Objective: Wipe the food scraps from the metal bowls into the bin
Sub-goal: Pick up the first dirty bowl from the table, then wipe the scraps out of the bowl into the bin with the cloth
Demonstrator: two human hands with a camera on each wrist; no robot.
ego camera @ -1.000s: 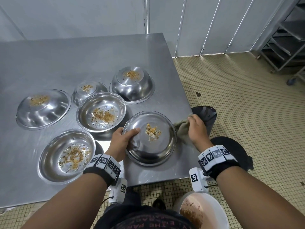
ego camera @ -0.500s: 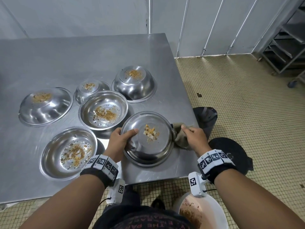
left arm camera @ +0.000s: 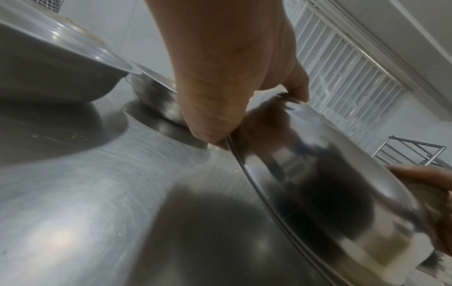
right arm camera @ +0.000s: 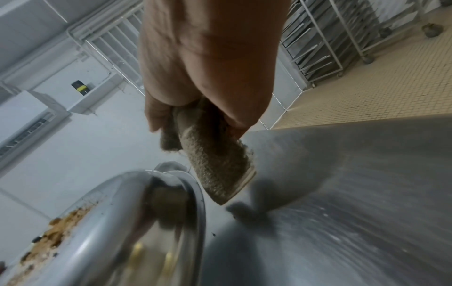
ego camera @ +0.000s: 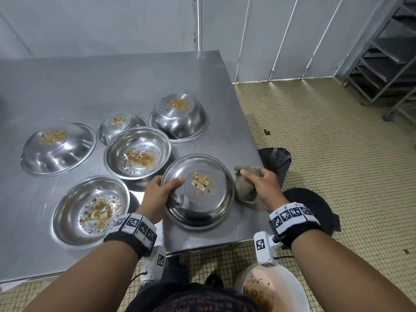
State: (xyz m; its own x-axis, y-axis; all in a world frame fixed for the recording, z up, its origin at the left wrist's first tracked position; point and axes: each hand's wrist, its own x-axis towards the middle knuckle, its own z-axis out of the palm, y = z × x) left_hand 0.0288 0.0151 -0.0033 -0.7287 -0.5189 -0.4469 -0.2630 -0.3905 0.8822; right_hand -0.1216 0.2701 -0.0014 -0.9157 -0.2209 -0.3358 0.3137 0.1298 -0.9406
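Bowl [ego camera: 198, 192] gripped by L hand [ego camera: 157, 194], R hand [ego camera: 262, 188] w/ cloth [ego camera: 244, 190].

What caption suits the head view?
Left hand grips a scrap-strewn round steel bowl; right hand holds a grey-brown cloth.

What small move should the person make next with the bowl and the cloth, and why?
Probably lift the round steel bowl off the table: the left hand grips its rim, the right hand holds the grey-brown cloth, and scraps remain on it.
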